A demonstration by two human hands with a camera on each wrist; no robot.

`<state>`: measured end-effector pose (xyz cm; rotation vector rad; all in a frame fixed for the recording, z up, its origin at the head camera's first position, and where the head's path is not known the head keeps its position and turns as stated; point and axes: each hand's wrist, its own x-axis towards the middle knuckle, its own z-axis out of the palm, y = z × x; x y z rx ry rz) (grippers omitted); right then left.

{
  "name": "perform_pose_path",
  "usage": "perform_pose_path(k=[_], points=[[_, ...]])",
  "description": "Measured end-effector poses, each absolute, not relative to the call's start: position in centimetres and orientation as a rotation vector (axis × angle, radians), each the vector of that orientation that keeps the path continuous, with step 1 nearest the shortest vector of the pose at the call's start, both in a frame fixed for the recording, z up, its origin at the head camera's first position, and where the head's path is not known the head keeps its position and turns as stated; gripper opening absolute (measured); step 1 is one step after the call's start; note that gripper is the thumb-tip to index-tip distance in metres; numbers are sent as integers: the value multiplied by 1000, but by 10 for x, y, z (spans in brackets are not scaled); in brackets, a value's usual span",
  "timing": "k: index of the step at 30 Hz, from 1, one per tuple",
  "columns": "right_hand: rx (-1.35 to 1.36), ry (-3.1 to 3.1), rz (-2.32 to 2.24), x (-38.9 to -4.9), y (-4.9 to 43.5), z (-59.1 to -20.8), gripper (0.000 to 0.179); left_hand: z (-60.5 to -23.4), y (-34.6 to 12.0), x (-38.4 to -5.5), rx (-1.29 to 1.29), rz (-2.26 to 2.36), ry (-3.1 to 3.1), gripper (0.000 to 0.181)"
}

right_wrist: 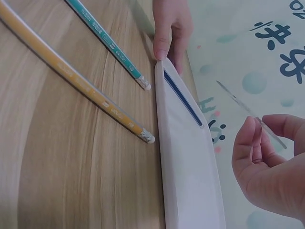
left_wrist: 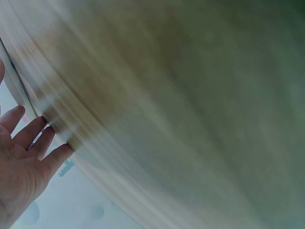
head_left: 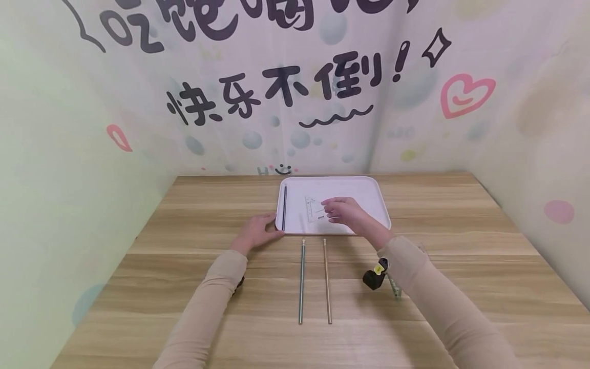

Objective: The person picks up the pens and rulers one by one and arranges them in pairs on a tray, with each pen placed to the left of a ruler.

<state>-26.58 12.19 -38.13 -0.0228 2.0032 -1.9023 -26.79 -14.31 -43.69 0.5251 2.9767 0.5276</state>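
Note:
A clear triangular set square (head_left: 316, 210) is pinched between the thumb and fingers of my right hand (head_left: 346, 211), raised above the white tray (head_left: 364, 190). The right wrist view shows the set square (right_wrist: 250, 112) edge-on, apart from the tray. My left hand (head_left: 259, 231) rests at the tray's near left corner, its thumb touching the edge. In the left wrist view the fingers of the left hand (left_wrist: 28, 152) are spread and fairly straight. A dark pencil (head_left: 284, 207) lies inside the tray along its left side.
In front of the tray, a teal pencil (head_left: 301, 282) and a gold-yellow pencil (head_left: 327, 282) lie side by side, eraser ends toward it. A clear ruler (head_left: 395, 288) lies partly hidden under the right sleeve. A printed curtain (head_left: 258, 123) stands behind the wooden table (head_left: 203, 200).

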Motion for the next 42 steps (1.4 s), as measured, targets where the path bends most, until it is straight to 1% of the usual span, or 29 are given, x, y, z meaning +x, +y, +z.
perform_pose_path(k=[8,21,31,42], points=[[80,1971,-1944,-269,118,-383,41,-436,-145,-267,543,538,2979,70],[89,1962,-1970,-272,116,-380,42,-436,-142,-267,533,549,2972,70],[210,1974,-1973,-280,108,-385,40,-434,-142,-265,516,537,2977,69],[229,1977,-2038,-283,103,-388,39,-435,-143,-267,513,518,2971,70]])
